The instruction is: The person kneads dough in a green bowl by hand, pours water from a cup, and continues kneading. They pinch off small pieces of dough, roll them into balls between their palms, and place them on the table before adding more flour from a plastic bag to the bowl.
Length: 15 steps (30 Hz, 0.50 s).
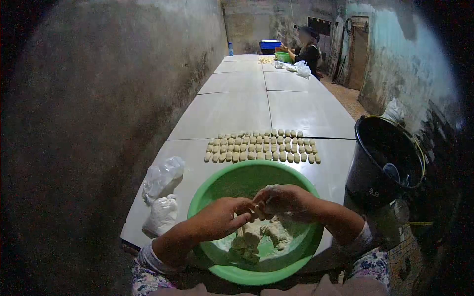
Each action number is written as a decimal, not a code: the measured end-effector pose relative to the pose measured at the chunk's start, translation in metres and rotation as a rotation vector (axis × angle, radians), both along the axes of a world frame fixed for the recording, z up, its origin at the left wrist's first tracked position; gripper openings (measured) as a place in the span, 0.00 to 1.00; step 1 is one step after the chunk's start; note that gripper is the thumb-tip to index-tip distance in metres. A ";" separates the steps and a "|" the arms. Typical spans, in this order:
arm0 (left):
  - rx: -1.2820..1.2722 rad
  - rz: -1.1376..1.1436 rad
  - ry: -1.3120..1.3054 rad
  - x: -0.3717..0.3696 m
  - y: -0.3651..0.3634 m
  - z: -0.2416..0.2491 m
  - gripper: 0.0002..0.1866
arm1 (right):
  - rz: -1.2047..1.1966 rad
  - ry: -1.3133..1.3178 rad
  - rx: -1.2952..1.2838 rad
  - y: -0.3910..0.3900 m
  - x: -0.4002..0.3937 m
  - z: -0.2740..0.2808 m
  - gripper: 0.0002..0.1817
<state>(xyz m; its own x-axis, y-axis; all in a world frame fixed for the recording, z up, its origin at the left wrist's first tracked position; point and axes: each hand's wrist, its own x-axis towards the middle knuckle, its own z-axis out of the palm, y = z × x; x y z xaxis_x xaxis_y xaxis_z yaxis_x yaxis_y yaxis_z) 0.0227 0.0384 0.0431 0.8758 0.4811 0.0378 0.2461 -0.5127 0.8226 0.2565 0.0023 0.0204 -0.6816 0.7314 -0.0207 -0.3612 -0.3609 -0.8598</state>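
Observation:
A wide green basin [197, 200] sits at the near end of the table, holding lumps of dough [245, 241] and loose white flour. Over it my left hand [232, 214] and my right hand [284, 200] meet, fingers closed together around a small piece of dough [257, 213]. Fingers cover most of that piece. White flour coats the back of my right hand. Just beyond the basin's far rim, several rows of small oval dough pieces [261, 148] lie on the white tabletop.
Left of the basin lie a bag of white powder [162, 215] and a crumpled clear plastic bag [163, 178]. A large black bucket [368, 170] stands at the right. At the table's far end a person [308, 52] works beside a green basin [282, 56] and a blue crate [270, 44].

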 end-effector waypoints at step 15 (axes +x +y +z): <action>0.038 0.070 -0.076 0.001 -0.004 -0.009 0.08 | -0.459 -0.908 1.059 -0.023 -0.020 0.020 0.14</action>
<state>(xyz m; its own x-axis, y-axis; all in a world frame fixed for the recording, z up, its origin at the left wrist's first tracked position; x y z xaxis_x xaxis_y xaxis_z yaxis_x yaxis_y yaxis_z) 0.0236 0.0348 0.0340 0.8342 0.5377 0.1225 0.2197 -0.5278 0.8205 0.2370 -0.0210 0.0401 -0.4367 0.8218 0.3661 0.5295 0.5637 -0.6339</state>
